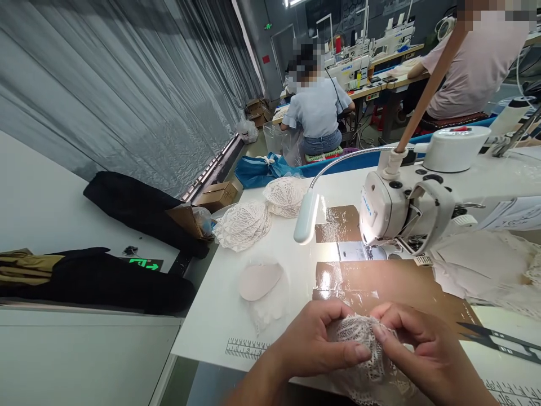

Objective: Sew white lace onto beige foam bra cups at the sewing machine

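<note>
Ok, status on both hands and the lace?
Left hand, right hand: both pinching lace piece. Black snips on table, right side, apart from the lace.

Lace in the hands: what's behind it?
Beyond the lace, a brown sheet on the white table, then a metal plate. The lace, left hand and right hand cover whatever is directly behind; can't tell.

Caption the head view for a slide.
Left hand and right hand hold cream openwork lace near a white sewing machine.
</note>
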Action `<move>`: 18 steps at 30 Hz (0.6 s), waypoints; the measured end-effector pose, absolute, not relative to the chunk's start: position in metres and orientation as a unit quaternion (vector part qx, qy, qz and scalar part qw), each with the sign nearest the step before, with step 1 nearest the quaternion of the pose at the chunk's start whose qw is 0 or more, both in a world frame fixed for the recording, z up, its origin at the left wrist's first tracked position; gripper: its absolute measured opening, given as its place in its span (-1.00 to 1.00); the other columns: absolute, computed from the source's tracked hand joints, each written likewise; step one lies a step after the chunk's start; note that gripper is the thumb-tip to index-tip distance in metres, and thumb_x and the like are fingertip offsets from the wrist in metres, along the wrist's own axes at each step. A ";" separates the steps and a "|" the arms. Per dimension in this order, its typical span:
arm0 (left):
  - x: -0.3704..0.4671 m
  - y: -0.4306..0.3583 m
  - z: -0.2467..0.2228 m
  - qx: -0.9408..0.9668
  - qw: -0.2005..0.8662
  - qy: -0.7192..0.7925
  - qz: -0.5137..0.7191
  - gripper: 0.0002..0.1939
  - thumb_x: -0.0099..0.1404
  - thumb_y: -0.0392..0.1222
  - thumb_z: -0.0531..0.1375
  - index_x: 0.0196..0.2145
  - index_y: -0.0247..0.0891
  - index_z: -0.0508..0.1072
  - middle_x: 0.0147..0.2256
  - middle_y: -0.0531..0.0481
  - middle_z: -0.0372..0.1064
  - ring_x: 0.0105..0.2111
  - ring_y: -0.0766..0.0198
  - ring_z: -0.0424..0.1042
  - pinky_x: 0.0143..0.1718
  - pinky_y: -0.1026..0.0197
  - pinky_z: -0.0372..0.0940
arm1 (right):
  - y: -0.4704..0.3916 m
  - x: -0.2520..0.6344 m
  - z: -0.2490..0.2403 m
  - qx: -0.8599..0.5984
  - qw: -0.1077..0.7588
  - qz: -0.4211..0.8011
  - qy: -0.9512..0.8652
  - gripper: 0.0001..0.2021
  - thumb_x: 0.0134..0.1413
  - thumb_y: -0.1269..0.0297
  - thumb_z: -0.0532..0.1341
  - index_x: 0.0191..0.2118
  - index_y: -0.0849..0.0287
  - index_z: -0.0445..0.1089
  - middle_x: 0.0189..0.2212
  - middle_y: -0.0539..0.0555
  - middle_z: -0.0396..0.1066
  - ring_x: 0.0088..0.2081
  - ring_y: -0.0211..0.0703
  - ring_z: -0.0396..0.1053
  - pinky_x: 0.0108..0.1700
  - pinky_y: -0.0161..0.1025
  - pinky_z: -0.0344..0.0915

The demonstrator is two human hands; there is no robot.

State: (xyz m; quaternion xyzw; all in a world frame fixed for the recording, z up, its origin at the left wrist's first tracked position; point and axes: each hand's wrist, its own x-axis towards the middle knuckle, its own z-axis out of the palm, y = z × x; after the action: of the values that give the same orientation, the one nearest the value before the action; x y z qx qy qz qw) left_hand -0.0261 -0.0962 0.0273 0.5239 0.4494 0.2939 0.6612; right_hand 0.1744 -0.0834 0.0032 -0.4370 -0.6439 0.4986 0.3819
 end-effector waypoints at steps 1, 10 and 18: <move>-0.025 -0.094 0.026 0.511 0.674 0.446 0.293 -0.61 0.10 -0.01 0.37 -0.28 -0.37 0.43 -0.44 0.05 0.25 -0.45 0.39 0.18 -0.43 0.36 0.11 | -0.083 0.175 0.003 -0.438 0.381 0.499 -0.644 -0.66 0.15 0.06 0.17 -0.57 0.11 0.30 -0.47 0.01 0.44 -0.46 -0.20 0.34 -0.40 -0.28 0.20; -0.017 -0.084 0.018 0.440 0.731 0.427 0.299 -0.56 0.13 0.09 0.34 -0.36 -0.42 0.47 -0.50 0.01 0.30 -0.50 0.39 0.25 -0.45 0.35 0.17 | -0.084 0.181 -0.002 -0.436 0.414 0.475 -0.642 -0.71 0.16 0.14 0.16 -0.55 0.11 0.29 -0.46 -0.04 0.44 -0.48 -0.26 0.34 -0.41 -0.31 0.19; 0.008 -0.085 0.010 0.287 0.747 0.426 0.423 -0.51 -0.08 0.10 0.43 -0.56 -0.35 0.31 -0.63 0.08 0.22 -0.64 0.46 0.15 -0.58 0.38 0.08 | -0.070 0.186 -0.003 -0.460 0.360 0.583 -0.565 -0.67 0.07 -0.04 0.20 -0.49 0.12 0.39 -0.51 0.00 0.40 -0.46 -0.20 0.31 -0.43 -0.30 0.24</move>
State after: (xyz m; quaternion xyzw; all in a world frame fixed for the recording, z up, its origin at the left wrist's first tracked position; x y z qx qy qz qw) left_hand 0.0075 -0.0855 0.0103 0.2865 0.4257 0.4233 0.7466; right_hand 0.1860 -0.0705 -0.0028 -0.4599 -0.5647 0.5832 0.3596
